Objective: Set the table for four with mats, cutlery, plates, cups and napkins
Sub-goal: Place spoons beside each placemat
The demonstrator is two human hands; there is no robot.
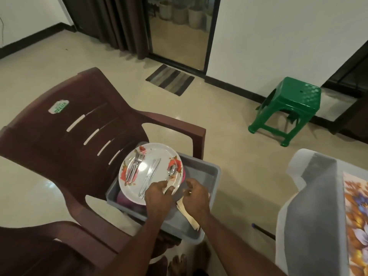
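Observation:
A white plate (149,168) with red flowers rests across the grey tub (211,176) on the brown plastic chair (59,146). On the plate lie forks (135,166), knives (150,176) and a spoon (172,170). My left hand (159,196) grips the plate's near rim, thumb on top. My right hand (196,196) hovers just right of the rim with curled fingers, over beige napkins (188,215) in the tub; whether it holds anything is unclear. Pink (184,174) and purple (127,200) items show under the plate.
At the right edge is the table (310,196) under a grey and white cloth, with a floral mat (356,216) on it. A green stool (288,108) stands on the tiled floor beyond. A striped doormat (170,79) lies by the glass door.

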